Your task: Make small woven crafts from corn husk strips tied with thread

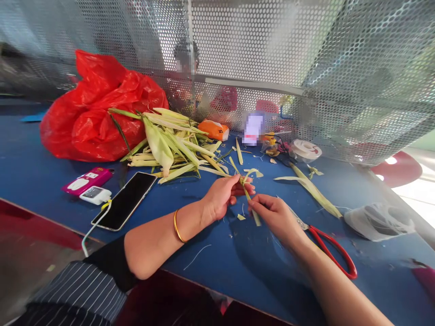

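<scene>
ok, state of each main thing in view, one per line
left hand: holding strip
right hand: pinching strip
strip: held between both hands
bangle: worn
scissors: flat, blades partly hidden
bag: crumpled, bulging
husks: loosely piled
near phone: flat, screen dark
far phone: upright, screen lit
charger: cable attached

Bright light floods from the right, bleaching the floor (421, 194) and hazing the mesh partition (251, 45); soft shadows darken the blue table (224, 258); outer edges stretch and blur.
</scene>
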{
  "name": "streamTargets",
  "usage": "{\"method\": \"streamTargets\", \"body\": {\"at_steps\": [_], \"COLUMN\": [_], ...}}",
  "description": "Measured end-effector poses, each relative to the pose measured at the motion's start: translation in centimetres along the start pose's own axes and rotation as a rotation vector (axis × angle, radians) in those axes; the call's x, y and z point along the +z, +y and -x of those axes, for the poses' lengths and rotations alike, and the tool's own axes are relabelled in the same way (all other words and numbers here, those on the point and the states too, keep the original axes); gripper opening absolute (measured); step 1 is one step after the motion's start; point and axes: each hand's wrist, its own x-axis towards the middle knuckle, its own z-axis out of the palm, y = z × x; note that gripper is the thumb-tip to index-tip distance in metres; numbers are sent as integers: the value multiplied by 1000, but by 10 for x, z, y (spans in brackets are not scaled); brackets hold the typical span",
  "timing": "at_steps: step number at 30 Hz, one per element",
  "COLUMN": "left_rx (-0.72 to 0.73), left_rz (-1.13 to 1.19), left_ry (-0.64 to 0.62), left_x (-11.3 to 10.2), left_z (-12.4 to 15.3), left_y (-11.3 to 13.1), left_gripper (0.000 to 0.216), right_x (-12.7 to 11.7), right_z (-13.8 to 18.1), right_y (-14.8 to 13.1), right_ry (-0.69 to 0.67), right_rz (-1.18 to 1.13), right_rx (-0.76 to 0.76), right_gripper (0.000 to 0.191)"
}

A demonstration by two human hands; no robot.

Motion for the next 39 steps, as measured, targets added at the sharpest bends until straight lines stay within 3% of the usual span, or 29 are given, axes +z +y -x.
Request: {"method": "streamTargets", "body": {"at_steps": [4,8,11,14,16,18,21,23,25,29,32,35,39], "left_rx": [3,21,26,13,13,11,-19,-37,-48,-48,-15,-2,-37], "left_rz": [-87,-137,-147,-116,-114,-122,-128,-132,-131,-187,-244,-264,-222], "left_ry": [64,85,60,-30,-92,-116,-141,-178,-191,-125,-84,-79,-182], "left_x": [0,0,-3,-5,-5,-5,-4,-4,-5,-3,-2,-3,-5], "left_z": [-1,-2,-3,-4,-3,-2,0,1,1,1,1,0,-1], "left_y": [3,5,5,5,5,5,4,3,2,0,0,1,3], "left_gripper": [31,31,31,29,28,26,24,24,25,27,24,21,31], "right_x": [-10,-15,-16,-15,-13,-13,-17,-20,-21,-21,-22,-25,-30], "right_z": [3,6,7,6,6,6,4,1,-2,-1,2,3,-3], "right_y": [-8,-14,-16,-13,-11,-9,-6,-3,1,3,-1,-4,-3], "right_ry": [-17,-130,-189,-199,-125,113,485,485,380,332,385,395,318], "right_rz": [-3,-108,-152,-54,111,309,530,596,620,710,739,672,487], "right_rx": [-17,35,58,23,-45,-179,-410,-487,-503,-542,-521,-397,-190], "right_gripper": [24,20,19,22,28,33,23,22,18,26,33,36,36]}}
